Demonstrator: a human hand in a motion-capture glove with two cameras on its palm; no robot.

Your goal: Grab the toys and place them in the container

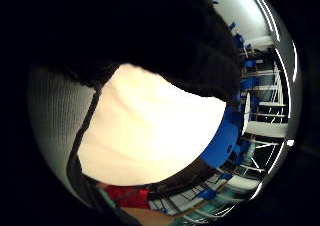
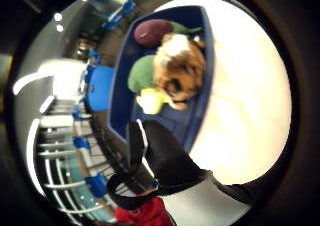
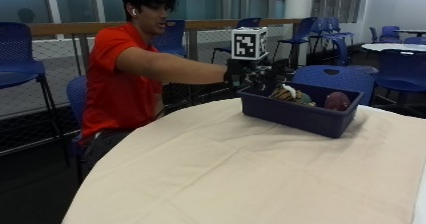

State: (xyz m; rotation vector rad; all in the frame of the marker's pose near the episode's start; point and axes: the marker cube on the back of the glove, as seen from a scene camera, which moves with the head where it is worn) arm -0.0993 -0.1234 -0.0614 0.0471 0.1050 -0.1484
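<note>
The grip [image 3: 249,76] hangs just over the near rim of the blue container [image 3: 299,115], with the tiger plush [image 2: 179,68], green toy [image 2: 141,73], yellow toy [image 2: 150,102] and maroon ball [image 2: 151,32] lying inside, beneath and just beyond it. I cannot tell whether its fingers are spread or curled. Pulling back low could catch the rim and drag the container across the counter [image 3: 233,169]. Blue chairs [image 3: 333,76] stand beyond it; nothing blocks the withdrawal.

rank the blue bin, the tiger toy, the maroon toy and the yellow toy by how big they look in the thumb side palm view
1. blue bin
2. tiger toy
3. maroon toy
4. yellow toy, though partly hidden, so its true size is unsure
</note>
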